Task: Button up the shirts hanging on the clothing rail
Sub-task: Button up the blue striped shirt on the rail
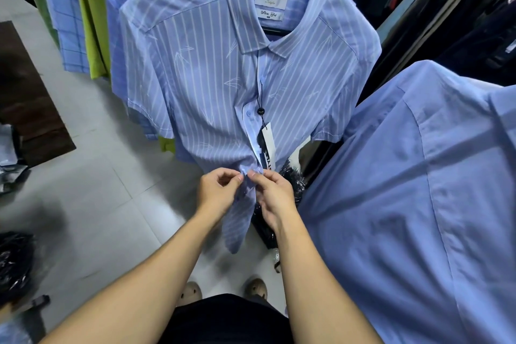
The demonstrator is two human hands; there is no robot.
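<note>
Where my two hands meet: low on the front of the striped shirt [201,86], which hangs straight before me. My left hand [220,193] and right hand [275,195] each pinch one edge of the placket.
Fingers [239,177]: thumb and forefinger of each hand are curled tight on the cloth, tips almost touching. Whether a button is between them I cannot tell.
Step in hand: I judge it is one of the lower buttons. To do it well I should keep both edges flat and level, feel for the hole with one thumb, and tip the button through sideways instead of pulling the cloth.
Hem: the tail hangs loose under my hands, so some buttons may remain there.
Hang tag [266,145]: it dangles on a black string just above my hands, over the placket. It could slip between the edges, so I should keep it outside.
Button [248,112]: higher up, it seems fastened.
Plain blue shirt [405,204]: it hangs close beside my right arm and crowds it.
Green shirt [92,22], checked shirt [67,22]: these are farther off on my left, behind the striped one.
</note>
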